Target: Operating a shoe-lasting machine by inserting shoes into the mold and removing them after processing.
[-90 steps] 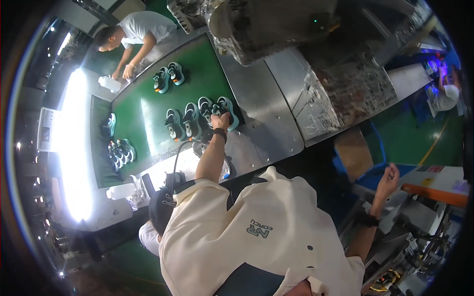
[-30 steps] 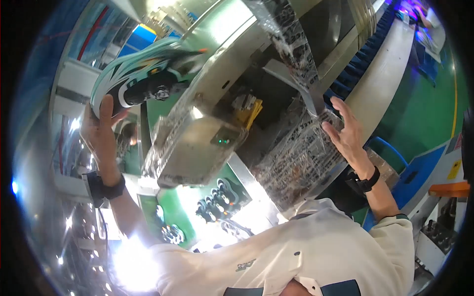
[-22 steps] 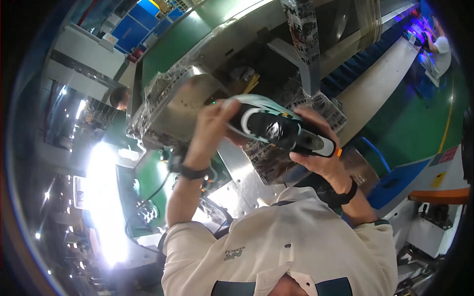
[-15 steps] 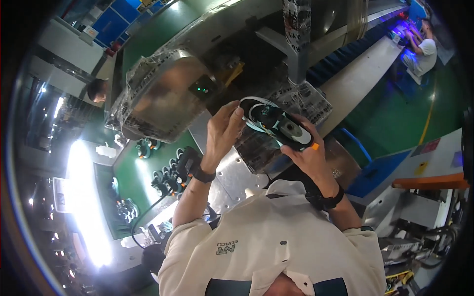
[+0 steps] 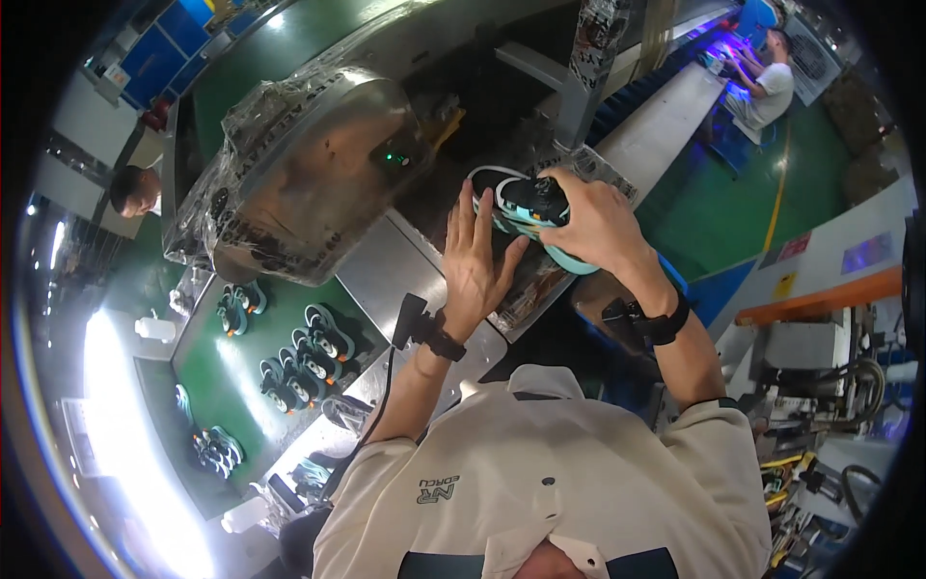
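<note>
A black, white and mint-green sports shoe [image 5: 522, 214] is held up in front of me, over the plastic-wrapped machine. Wrapped over its top and side, my right hand [image 5: 606, 227] grips it from the right, with part of the shoe hidden under the palm and fingers. My left hand [image 5: 476, 273] is at the shoe's left end, its fingers stretched out and the thumb apart. Its fingertips lie against or right beside the shoe; contact is hard to make out.
Several similar shoes [image 5: 307, 364] stand in a row on a green surface at left, with another pair [image 5: 240, 305] behind. A clear-wrapped metal housing [image 5: 323, 174] with green lights rises ahead. One person [image 5: 767, 87] sits far right at a conveyor [image 5: 666, 121]; another person's head [image 5: 135, 190] shows far left.
My right hand has shifted from the shoe's right end to over its top, and the shoe has turned. The left hand's fingers have straightened from a pinch at the shoe's left end.
</note>
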`<move>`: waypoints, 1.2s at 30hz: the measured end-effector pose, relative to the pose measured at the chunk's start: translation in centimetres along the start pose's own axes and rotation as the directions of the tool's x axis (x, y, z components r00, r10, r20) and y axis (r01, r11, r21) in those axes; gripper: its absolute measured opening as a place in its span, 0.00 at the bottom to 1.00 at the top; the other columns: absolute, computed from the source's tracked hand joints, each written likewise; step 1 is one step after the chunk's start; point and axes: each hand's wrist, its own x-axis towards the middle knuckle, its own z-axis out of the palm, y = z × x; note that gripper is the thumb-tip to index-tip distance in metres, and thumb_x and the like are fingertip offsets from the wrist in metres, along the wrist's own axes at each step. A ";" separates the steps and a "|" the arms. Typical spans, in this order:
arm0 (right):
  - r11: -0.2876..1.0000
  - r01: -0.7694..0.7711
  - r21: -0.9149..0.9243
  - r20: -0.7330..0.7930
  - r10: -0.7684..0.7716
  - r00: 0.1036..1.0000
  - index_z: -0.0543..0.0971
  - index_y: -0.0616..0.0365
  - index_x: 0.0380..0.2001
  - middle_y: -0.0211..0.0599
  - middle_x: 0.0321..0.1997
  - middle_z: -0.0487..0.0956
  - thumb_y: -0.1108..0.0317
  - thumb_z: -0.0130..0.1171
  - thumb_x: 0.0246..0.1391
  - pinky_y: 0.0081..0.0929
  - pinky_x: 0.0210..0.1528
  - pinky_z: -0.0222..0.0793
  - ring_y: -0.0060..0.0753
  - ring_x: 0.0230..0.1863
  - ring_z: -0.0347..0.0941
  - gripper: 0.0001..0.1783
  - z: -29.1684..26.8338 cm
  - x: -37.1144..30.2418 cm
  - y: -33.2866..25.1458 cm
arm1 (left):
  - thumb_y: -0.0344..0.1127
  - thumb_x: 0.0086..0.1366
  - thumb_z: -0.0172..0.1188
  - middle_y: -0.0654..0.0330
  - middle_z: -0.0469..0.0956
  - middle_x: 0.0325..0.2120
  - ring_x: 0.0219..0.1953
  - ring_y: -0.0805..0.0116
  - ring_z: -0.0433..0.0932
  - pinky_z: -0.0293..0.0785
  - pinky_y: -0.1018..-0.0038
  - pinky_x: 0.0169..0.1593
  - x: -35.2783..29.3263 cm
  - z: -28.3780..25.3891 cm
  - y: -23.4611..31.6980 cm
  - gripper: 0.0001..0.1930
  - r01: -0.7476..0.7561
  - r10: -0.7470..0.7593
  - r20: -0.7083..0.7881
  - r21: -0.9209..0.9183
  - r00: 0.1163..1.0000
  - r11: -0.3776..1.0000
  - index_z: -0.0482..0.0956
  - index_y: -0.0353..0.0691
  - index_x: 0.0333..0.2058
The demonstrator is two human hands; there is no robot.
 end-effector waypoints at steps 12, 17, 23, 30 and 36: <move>0.697 -0.023 0.717 -0.504 0.541 0.674 0.72 0.59 0.54 0.37 0.53 0.76 0.67 0.73 0.36 0.28 0.60 0.65 0.28 0.55 0.70 0.38 2.3 -12.1 -0.9 | 0.36 0.68 0.57 0.44 0.59 0.65 0.65 0.55 0.61 0.57 0.62 0.66 -0.6 -1.5 5.1 0.34 0.153 0.027 0.219 -0.760 0.975 0.632 0.53 0.28 0.66; 0.611 0.119 0.783 -0.576 0.638 0.511 0.67 0.59 0.59 0.37 0.55 0.73 0.69 0.72 0.37 0.30 0.62 0.62 0.29 0.58 0.68 0.42 -1.6 -23.0 -3.0 | 0.44 0.70 0.55 0.52 0.71 0.52 0.53 0.66 0.70 0.63 0.71 0.58 -3.0 0.6 15.4 0.31 0.317 0.287 0.508 -0.797 0.812 0.514 0.61 0.26 0.61; 0.666 -0.070 0.743 -0.641 0.738 0.210 0.69 0.57 0.58 0.33 0.49 0.76 0.72 0.69 0.37 0.26 0.57 0.65 0.25 0.52 0.70 0.39 -5.8 -40.5 -1.9 | 0.39 0.71 0.53 0.58 0.75 0.44 0.44 0.73 0.71 0.67 0.76 0.49 -9.9 5.3 30.1 0.20 0.359 0.591 0.635 -0.771 0.497 0.526 0.69 0.29 0.53; 0.645 -0.273 0.714 -0.699 0.631 -0.336 0.72 0.59 0.55 0.35 0.47 0.78 0.74 0.69 0.38 0.25 0.51 0.71 0.25 0.46 0.74 0.35 -8.8 -62.4 -2.0 | 0.37 0.71 0.53 0.49 0.77 0.50 0.53 0.63 0.76 0.72 0.71 0.53 -19.7 16.3 47.3 0.23 0.251 0.830 0.553 -0.815 0.071 0.522 0.66 0.28 0.59; 0.580 -0.390 0.715 -0.665 0.395 -0.633 0.72 0.62 0.55 0.36 0.48 0.77 0.74 0.65 0.40 0.24 0.53 0.69 0.26 0.47 0.74 0.33 -10.3 -74.3 -5.4 | 0.45 0.64 0.60 0.40 0.77 0.47 0.48 0.54 0.79 0.74 0.67 0.49 -30.8 30.2 60.2 0.29 0.118 0.834 0.543 -0.839 0.098 0.532 0.69 0.24 0.54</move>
